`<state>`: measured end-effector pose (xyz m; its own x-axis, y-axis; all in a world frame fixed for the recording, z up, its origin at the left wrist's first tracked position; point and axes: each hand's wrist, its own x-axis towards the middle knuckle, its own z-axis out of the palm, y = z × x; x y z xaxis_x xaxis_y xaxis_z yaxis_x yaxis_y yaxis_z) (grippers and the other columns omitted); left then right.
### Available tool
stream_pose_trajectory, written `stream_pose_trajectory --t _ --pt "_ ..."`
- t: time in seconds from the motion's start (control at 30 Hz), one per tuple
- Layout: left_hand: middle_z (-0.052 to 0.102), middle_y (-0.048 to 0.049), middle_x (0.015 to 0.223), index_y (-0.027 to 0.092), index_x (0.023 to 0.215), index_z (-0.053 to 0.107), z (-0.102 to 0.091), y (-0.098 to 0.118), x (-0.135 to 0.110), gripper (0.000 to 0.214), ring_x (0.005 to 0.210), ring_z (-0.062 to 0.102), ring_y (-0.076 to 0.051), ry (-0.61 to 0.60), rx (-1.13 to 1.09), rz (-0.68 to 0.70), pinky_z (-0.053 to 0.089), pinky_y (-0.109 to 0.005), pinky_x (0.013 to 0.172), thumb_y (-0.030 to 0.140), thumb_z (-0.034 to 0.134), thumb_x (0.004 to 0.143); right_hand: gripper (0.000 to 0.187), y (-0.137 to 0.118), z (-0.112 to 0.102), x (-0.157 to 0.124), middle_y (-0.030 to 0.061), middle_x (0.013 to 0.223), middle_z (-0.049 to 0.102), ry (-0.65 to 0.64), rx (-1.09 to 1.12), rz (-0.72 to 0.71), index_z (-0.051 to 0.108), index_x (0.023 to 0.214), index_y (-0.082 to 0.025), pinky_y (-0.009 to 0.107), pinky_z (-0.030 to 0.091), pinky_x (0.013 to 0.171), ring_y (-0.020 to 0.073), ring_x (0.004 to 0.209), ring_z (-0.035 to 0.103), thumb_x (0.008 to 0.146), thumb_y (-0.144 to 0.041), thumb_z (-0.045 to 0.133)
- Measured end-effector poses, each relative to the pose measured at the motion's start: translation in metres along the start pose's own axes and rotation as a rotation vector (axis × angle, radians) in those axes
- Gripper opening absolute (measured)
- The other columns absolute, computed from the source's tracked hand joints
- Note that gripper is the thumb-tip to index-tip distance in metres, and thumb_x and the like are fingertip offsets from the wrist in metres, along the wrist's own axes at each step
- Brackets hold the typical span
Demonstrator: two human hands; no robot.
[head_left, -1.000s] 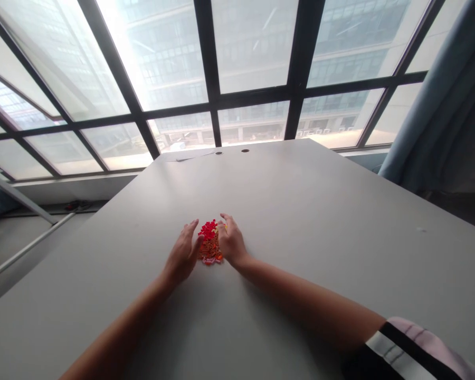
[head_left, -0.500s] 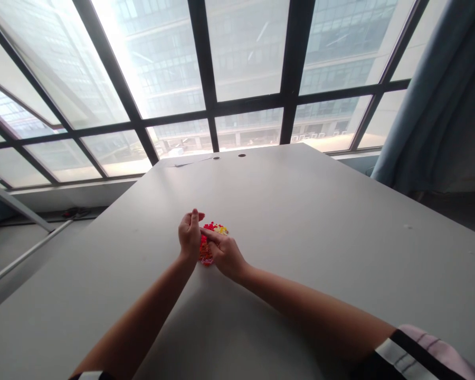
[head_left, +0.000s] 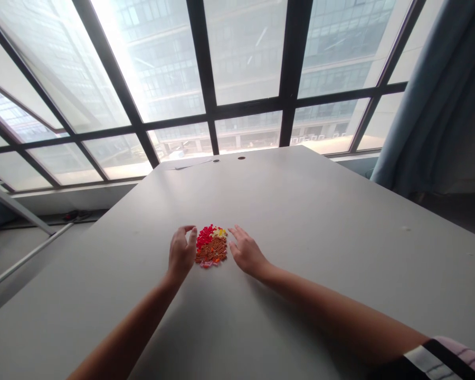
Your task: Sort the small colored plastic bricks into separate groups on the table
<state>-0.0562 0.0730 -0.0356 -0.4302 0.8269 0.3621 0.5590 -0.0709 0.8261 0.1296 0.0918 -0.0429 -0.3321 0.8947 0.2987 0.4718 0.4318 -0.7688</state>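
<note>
A small pile of tiny coloured pieces (head_left: 210, 246) lies on the grey table (head_left: 309, 221): red at the back, yellow at the back right, orange-brown in the middle, a little pink at the front. My left hand (head_left: 181, 252) rests just left of the pile, fingers curled loosely with nothing in them. My right hand (head_left: 246, 252) lies just right of the pile, fingers stretched out flat on the table. Neither hand holds anything.
Two round cable holes (head_left: 241, 157) sit near the table's far edge, with a flat sheet (head_left: 186, 165) beside them. Large dark-framed windows (head_left: 206, 105) rise behind. A blue curtain (head_left: 431, 105) hangs at the right. White rails (head_left: 19, 211) stand at the left.
Half a second ago both hands were pressed together over the pile. They have now drawn apart to either side, uncovering the pieces, and the right hand has flattened out.
</note>
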Motion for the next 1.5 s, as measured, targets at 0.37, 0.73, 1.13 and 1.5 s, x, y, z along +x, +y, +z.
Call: stream_pose_trajectory --t 0.37,0.73,1.13,1.5 --pt "0.053 -0.0123 0.14 0.017 0.132 0.048 -0.006 -0.002 -0.015 0.049 0.133 0.047 -0.022 -0.169 -0.022 0.119 0.037 -0.04 0.113 0.045 0.027 0.098 0.031 -0.008 0.024 0.024 0.0094 0.126 0.059 0.104 0.028 0.075 0.058 0.122 -0.019 0.043 0.054 0.088 0.0213 0.105 0.062 0.096 -0.034 0.057" --pt "0.067 -0.0089 0.121 0.022 0.088 0.07 -0.014 0.019 -0.024 0.03 0.117 0.059 -0.027 -0.165 0.211 0.328 0.045 -0.047 0.104 0.038 0.045 0.09 0.026 0.005 -0.026 0.005 0.0082 0.118 0.064 -0.043 -0.011 -0.042 0.062 0.115 -0.017 0.042 0.054 0.088 0.0199 0.101 0.064 0.096 -0.034 0.056" --pt "0.074 -0.0075 0.098 0.023 0.08 0.069 -0.019 0.018 -0.043 0.025 0.096 0.067 -0.029 -0.134 0.413 0.5 0.043 -0.054 0.097 0.033 0.048 0.089 0.034 0.002 -0.023 -0.034 0.0103 0.129 0.065 -0.244 -0.306 -0.329 0.067 0.122 -0.019 0.058 0.022 0.116 0.0278 0.129 0.053 0.095 -0.02 0.047" --pt "0.074 -0.0063 0.094 0.023 0.078 0.069 -0.018 0.013 -0.042 0.025 0.092 0.067 -0.026 -0.13 0.467 0.549 0.046 -0.048 0.095 0.031 0.048 0.09 0.037 -0.011 -0.026 -0.028 0.0107 0.125 0.068 -0.252 -0.484 -0.308 0.068 0.12 -0.019 0.049 0.024 0.117 0.0242 0.119 0.06 0.098 -0.022 0.039"
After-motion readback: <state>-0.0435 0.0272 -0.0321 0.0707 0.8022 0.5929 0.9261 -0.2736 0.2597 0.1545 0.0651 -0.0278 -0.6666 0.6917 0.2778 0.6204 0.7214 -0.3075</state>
